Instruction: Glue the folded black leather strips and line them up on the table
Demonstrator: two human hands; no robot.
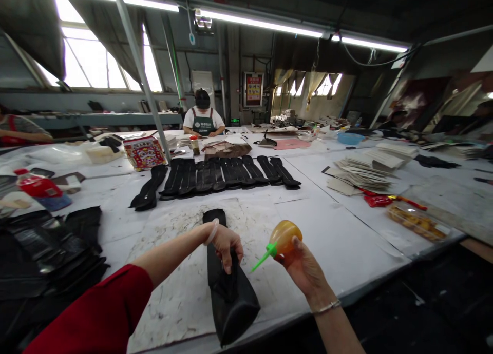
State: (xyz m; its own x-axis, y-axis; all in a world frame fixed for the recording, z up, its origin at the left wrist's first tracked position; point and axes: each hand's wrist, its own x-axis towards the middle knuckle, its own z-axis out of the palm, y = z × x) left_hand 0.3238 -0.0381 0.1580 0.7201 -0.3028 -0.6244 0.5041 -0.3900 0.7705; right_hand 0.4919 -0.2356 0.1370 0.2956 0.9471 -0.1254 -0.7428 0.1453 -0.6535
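My left hand [227, 249] rests on a long black leather piece [227, 287] lying on the white table [339, 241], its fingers curled down and pressing onto the piece. My right hand [304, 269] grips an amber squeeze bottle [284, 239] with a green nozzle that points left toward the black piece, just short of touching it. The left arm wears a red sleeve and a pale bracelet; the right wrist has a thin bangle.
A row of several black leather pieces [227, 174] lies further back. A heap of black pieces [46, 251] fills the left side. Stacked pale cutouts [365, 172] and a snack packet [418, 221] sit right. A person in an apron [203, 119] works at the far side.
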